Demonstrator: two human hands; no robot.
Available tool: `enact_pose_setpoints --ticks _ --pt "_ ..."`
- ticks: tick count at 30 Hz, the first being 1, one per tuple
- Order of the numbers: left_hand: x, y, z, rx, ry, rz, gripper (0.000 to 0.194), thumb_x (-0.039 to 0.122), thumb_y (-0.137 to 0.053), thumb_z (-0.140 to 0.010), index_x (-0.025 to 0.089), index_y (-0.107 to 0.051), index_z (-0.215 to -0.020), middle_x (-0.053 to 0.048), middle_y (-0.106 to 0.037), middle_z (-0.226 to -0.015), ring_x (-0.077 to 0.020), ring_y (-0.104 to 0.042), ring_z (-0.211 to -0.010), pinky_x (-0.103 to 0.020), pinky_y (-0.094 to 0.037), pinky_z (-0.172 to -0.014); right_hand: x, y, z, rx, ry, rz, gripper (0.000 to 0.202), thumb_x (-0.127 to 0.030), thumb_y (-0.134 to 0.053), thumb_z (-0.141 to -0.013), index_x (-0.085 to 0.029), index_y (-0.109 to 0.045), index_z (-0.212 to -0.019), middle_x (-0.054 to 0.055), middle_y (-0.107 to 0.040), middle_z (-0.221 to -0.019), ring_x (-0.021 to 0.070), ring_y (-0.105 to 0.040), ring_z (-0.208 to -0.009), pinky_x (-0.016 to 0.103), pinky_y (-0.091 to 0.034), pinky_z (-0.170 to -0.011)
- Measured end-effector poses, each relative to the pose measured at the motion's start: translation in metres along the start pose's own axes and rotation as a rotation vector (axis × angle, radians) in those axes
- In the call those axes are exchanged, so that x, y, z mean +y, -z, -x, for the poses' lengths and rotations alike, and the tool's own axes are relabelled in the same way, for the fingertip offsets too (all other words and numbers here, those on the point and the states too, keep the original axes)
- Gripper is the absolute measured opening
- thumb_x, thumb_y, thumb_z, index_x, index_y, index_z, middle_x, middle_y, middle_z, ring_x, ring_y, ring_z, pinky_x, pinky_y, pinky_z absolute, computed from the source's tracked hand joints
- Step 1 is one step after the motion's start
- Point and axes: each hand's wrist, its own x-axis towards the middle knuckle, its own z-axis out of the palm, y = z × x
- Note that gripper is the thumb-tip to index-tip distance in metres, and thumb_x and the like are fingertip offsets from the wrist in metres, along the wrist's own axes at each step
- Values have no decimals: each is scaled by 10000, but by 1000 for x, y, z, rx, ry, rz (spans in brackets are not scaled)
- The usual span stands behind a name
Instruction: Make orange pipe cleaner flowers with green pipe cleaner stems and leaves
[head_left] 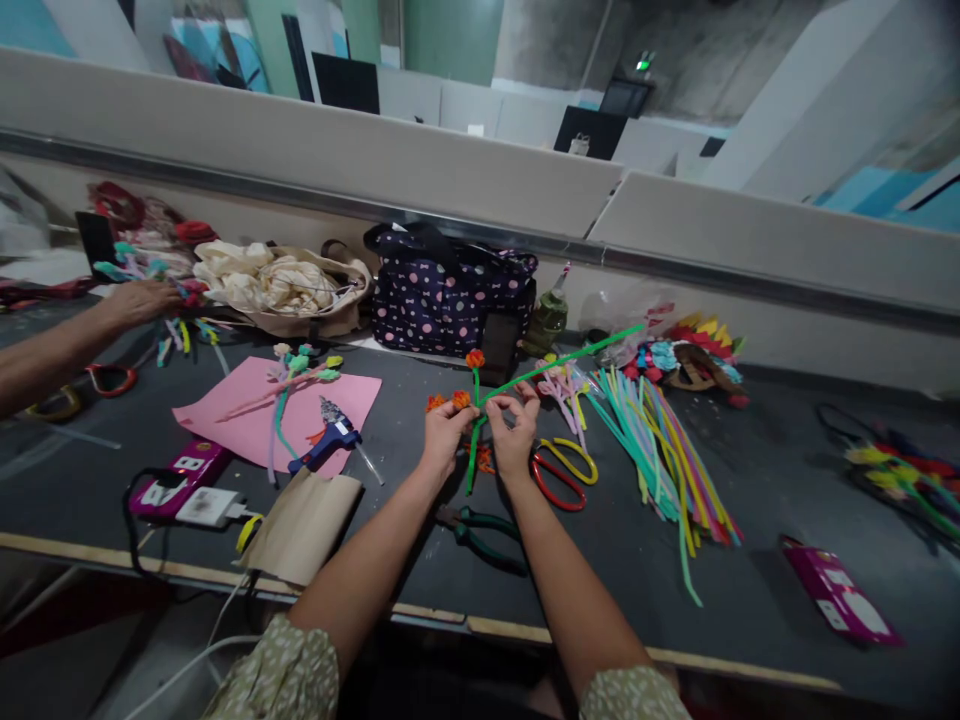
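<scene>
My left hand [444,440] pinches the green stem of a pipe-cleaner flower bunch [475,359] with small orange blossoms. Beside it, the fingers of my right hand [514,437] are closed on a long green pipe cleaner [574,355], which slants up to the right from the stem. The stem's lower end points down between my hands. More orange pieces [482,459] lie on the table behind my right wrist. Scissors with red and yellow handles [576,462] are just right of that hand. Green-handled pliers [487,540] lie between my forearms.
A blue glue gun [330,437] and pipe-cleaner flowers rest on pink paper [360,385]. Loose pipe cleaners [652,450] spread at right. Behind stand a dark patterned bag [442,300] and a phone [500,345]. At left, another person's hand [146,302] reaches in. A power strip [184,475] sits front left.
</scene>
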Motion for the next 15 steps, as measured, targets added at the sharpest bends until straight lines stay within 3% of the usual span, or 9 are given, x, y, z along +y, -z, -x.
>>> enact_pose_setpoints --ticks 15 --pt "0 -5 4 -38 17 6 153 252 -729 -582 128 -647 -618 26 -545 -541 -54 -417 -476 -191 -319 -494 -1 1 -2 17 -50 -3 230 -383 -590 -781 -167 -617 -708 104 -475 -1174 205 -474 -1152 365 -347 -1019"
